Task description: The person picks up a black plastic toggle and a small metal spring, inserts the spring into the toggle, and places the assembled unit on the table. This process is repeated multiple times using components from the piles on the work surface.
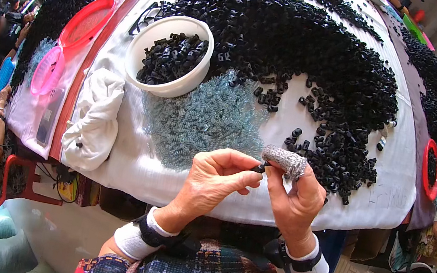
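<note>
Over the near edge of the cloth, my left hand (213, 182) and my right hand (300, 205) meet fingertip to fingertip. Both pinch a small black plastic part (259, 168), which the fingers partly cover. A grey knitted sleeve (286, 161) wraps the index finger of my right hand. Just beyond my left hand lies a heap of small, pale bluish, coil-like pieces (197, 124). Loose black plastic parts (338, 152) are scattered past my right hand and merge into a large dark heap (294, 39).
A white bowl (133, 63) of black parts stands at the left, beside a crumpled white cloth (94, 120). Further left are a red tray (87, 23) and a pink basket (47, 71). Other people sit along both sides; a red basket (425, 167) is at the right.
</note>
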Available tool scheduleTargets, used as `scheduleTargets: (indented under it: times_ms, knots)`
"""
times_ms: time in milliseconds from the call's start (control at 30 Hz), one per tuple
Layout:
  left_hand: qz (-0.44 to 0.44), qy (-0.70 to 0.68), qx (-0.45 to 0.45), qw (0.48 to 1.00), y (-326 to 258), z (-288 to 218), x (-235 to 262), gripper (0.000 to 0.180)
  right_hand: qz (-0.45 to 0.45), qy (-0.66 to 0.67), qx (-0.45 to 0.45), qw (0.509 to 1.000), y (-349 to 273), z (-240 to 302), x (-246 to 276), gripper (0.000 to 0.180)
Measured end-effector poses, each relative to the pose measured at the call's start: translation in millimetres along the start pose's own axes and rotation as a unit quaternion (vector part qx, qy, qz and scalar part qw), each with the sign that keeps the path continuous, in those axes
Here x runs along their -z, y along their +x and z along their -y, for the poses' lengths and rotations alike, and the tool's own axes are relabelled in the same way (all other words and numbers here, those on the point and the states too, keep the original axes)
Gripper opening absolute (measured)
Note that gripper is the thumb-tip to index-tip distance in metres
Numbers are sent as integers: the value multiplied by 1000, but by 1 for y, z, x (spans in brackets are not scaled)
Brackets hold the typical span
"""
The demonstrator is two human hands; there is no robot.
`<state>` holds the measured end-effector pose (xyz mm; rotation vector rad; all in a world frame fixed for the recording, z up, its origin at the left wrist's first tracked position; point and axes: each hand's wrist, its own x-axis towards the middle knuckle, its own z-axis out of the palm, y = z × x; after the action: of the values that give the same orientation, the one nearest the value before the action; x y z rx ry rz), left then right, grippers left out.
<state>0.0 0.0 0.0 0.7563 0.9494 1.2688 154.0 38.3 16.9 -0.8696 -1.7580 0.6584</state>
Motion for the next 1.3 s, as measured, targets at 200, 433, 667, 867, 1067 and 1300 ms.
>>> scheduleTargets:
  times_ms: [200, 433, 667, 867, 1067, 1300]
  knots:
    - [-17, 9, -4, 1000, 0, -1, 1, 22, -2, -26, 9, 1000, -1, -4, -6, 25]
    - [-37, 29, 9, 999, 1, -2, 1, 21, 6, -75, 43, 996, -1, -4, -9, 26]
    - [-42, 38, 34, 998, 1, 1, 3, 20, 32, -110, 81, 990, -6, -6, -11, 28]
    - [-36, 20, 64, 997, 4, 1, 4, 14, 77, -72, 18, 994, -9, -1, -7, 36]
    - [-35, -8, 83, 996, 6, 0, 8, 10, 113, -119, 46, 985, 0, -5, -5, 48]
    - [-30, -2, 92, 995, 7, -2, 9, 10, 129, -178, 94, 971, -7, -12, -11, 38]
